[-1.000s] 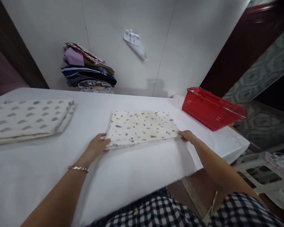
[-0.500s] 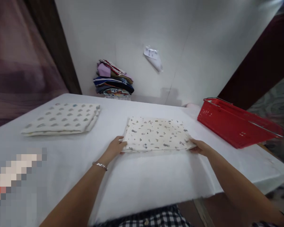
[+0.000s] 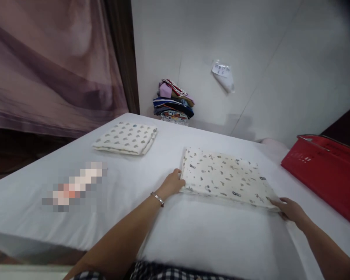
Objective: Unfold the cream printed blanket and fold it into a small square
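A folded cream cloth (image 3: pixel 224 177) with small printed motifs lies on the white-covered table (image 3: pixel 218 237) in front of me. My left hand (image 3: pixel 172 182) grips its near left corner, thumb on top and fingers beneath. At the near right corner my right hand (image 3: pixel 290 212) pinches the cloth the same way; its lower fingers are partly hidden. Farther left rests another folded cloth (image 3: pixel 125 138), white with rows of grey cloud-like prints, touched by neither hand.
A red basket (image 3: pixel 323 171) with metal handles stands at the right edge. Stacked folded fabrics (image 3: pixel 174 102) sit by the wall at the back. A pixelated item (image 3: pixel 78 184) lies on the left. A purple curtain (image 3: pixel 55 66) hangs behind the table's left side.
The view has turned left, so everything sits farther right in the picture. Both hands keep hold of the cream cloth's near corners, and the cloth looks little changed.
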The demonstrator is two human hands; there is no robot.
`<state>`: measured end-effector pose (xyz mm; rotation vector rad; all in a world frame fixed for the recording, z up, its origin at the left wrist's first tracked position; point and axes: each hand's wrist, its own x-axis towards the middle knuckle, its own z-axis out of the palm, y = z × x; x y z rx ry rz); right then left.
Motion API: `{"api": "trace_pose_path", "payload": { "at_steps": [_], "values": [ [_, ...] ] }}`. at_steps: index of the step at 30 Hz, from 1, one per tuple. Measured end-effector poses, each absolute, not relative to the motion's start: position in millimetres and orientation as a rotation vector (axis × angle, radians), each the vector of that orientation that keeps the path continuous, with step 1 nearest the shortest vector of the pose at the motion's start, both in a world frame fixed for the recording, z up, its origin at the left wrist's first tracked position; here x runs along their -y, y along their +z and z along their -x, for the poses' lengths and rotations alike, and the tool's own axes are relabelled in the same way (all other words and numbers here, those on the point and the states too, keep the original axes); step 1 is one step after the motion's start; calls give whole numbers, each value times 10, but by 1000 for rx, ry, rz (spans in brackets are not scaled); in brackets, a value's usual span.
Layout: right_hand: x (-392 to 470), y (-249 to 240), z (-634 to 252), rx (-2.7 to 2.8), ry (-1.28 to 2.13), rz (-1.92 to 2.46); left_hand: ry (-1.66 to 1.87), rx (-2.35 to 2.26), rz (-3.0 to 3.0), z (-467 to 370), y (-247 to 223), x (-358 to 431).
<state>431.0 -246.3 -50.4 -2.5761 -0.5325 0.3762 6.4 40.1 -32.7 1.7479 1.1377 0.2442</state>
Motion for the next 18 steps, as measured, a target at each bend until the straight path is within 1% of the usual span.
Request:
{"api": "trace_pose_path", "payload": {
  "at_steps": [2, 4, 6, 7, 11, 14, 18],
  "values": [
    [2413, -440, -4382, 592, 386, 2745, 247, -1137, -1758, -62, -357, -414],
    [2264, -348, -4362, 800, 169, 2867, 243, -1130, -1767, -59, -386, -424],
    [1977, -255, -4161, 1080, -88, 2831, 251, -1124, -1779, -54, -406, -424],
    [1786, -218, -3985, 1207, -106, 2739, 264, -1126, -1790, -50, -413, -420],
    [890, -189, -3020, 1592, 236, 2238, 315, -1125, -1874, -30, -414, -387],
    [297, -254, -2471, 1806, 215, 1980, 291, -1149, -1941, -22, -390, -362],
    [-284, -274, -2283, 2055, 341, 1832, 282, -1176, -2005, -26, -371, -355]
  ]
}}
